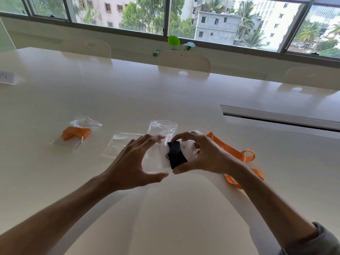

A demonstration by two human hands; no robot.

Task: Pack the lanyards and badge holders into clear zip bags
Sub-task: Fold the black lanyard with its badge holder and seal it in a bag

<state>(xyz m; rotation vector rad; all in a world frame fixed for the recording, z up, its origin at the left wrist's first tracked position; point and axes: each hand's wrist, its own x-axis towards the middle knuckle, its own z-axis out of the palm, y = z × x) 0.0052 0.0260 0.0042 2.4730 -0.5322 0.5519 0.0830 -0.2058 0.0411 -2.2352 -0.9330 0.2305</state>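
From the head camera, both hands meet over the white table (165,100). The right hand (206,155) has its fingers and thumb curled round a white badge holder (188,149) wrapped in a black lanyard (176,156). The left hand (132,161) pinches the clear zip bag (156,162), thumb below and fingers above, at the bundle's end. Two more clear bags (162,127) lie just behind. An orange lanyard (239,155) lies loose under the right wrist, and a packed bag with an orange lanyard (75,134) rests well to the left.

On the table lie 4 clear zip bags (162,127), 2 orange lanyards (237,155) and 1 black lanyard (176,155).
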